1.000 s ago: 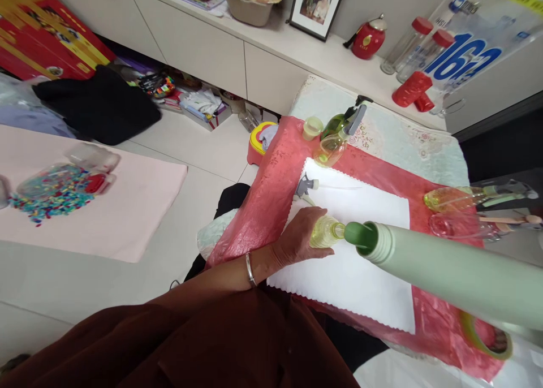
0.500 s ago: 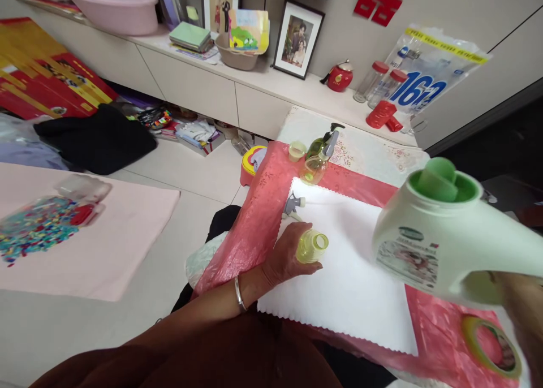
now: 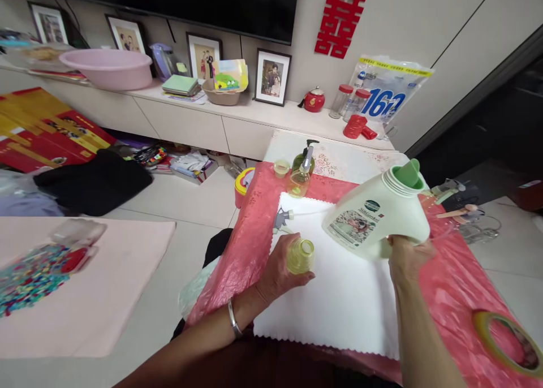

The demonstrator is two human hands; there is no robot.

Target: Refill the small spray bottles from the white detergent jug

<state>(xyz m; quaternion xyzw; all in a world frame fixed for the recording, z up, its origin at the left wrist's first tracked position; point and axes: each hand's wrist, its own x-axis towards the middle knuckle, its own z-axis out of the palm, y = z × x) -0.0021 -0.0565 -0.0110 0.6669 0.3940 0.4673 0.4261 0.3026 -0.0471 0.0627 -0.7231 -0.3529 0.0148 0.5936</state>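
Note:
My left hand (image 3: 278,267) is wrapped round a yellow-green translucent spray bottle (image 3: 300,256) with no top on it, its mouth facing up. A grey spray nozzle (image 3: 281,220) lies just beyond it on a white scalloped mat (image 3: 326,303). My right hand (image 3: 408,255) grips the handle of a large pale green detergent jug (image 3: 369,212), which tilts a little over the mat's right side. The jug's mouth is uncapped, with a green spout inside. A gap separates jug and bottle. Past the mat stand a spray bottle with amber liquid (image 3: 299,181), a dark green pump bottle (image 3: 306,157) and a small cup (image 3: 281,168).
A red plastic sheet (image 3: 449,286) covers the table, with a roll of tape (image 3: 509,343) at its right. Glass pieces (image 3: 475,224) sit at the right edge. Left, a pink mat (image 3: 127,275) bears colourful small pieces (image 3: 38,275). A cabinet (image 3: 182,125) runs behind.
My right hand has brought the detergent jug leftward and away from me, over the mat. The view has tipped upward. My left hand keeps its hold on the bottle.

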